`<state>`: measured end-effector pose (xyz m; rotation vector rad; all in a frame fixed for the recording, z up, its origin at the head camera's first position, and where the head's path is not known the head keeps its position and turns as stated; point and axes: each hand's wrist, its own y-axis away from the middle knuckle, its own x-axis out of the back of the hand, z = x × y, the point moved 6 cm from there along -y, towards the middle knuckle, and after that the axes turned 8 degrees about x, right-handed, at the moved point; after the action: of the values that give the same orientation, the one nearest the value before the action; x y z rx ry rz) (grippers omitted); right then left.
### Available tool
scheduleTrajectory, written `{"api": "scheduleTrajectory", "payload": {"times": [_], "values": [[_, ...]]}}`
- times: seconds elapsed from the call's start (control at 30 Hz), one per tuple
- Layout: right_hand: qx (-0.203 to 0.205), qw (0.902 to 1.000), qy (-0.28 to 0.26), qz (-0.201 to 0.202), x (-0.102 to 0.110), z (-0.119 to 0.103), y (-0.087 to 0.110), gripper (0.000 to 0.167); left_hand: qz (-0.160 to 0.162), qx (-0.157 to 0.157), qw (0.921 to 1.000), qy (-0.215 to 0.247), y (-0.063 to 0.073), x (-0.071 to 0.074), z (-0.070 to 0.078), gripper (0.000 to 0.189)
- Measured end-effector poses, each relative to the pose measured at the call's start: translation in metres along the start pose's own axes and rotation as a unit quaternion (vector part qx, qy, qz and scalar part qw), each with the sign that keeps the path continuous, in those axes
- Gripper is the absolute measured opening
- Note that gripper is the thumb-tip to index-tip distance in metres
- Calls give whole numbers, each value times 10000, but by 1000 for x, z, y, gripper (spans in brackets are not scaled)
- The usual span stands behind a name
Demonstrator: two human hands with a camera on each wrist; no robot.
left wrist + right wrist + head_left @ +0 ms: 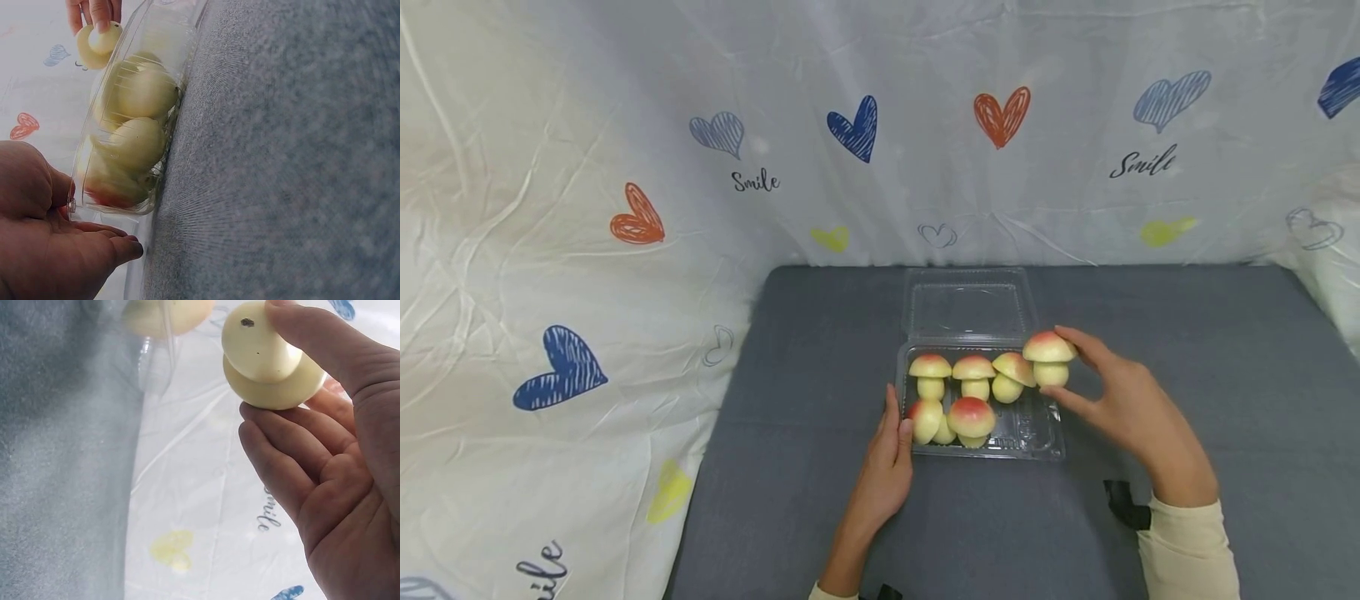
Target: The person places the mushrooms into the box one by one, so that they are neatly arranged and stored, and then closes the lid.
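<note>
A toy mushroom (pixel 1049 359) with a red-topped cap and pale yellow stem is pinched between the thumb and fingers of my right hand (pixel 1131 408), over the right side of a clear plastic box (pixel 1033 433). In the right wrist view the thumb presses the stem end, which has a dark spot, and the fingers lie against the cap. My left hand (pixel 886 467) holds the box by its left side near the front corner, the rim between thumb and fingers. Several similar mushrooms (pixel 972 417) sit inside, some upright, others tilted or lying.
The box's clear lid (pixel 970 307) lies folded back behind it. A dark grey cloth (pixel 820 350) covers the table. White curtain fabric (pixel 925 50) printed with hearts hangs behind and along the left. A black strap (pixel 1123 504) sits by the right sleeve.
</note>
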<state>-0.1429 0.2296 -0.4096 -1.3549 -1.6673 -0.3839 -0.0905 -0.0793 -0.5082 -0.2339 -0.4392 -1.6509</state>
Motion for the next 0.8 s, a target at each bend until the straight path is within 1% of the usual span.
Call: {"api": "scheduleTrajectory", "payload": {"times": [0.2, 0.53, 0.8], "values": [[86, 9999, -44, 44, -5, -8, 6, 85, 23, -28, 10000, 26, 0, 0, 1, 67], [471, 9987, -64, 190, -18, -17, 15, 90, 35, -21, 10000, 17, 0, 0, 0, 66], [478, 9987, -163, 108, -28, -19, 22, 91, 18, -17, 10000, 33, 0, 0, 0, 66]]}}
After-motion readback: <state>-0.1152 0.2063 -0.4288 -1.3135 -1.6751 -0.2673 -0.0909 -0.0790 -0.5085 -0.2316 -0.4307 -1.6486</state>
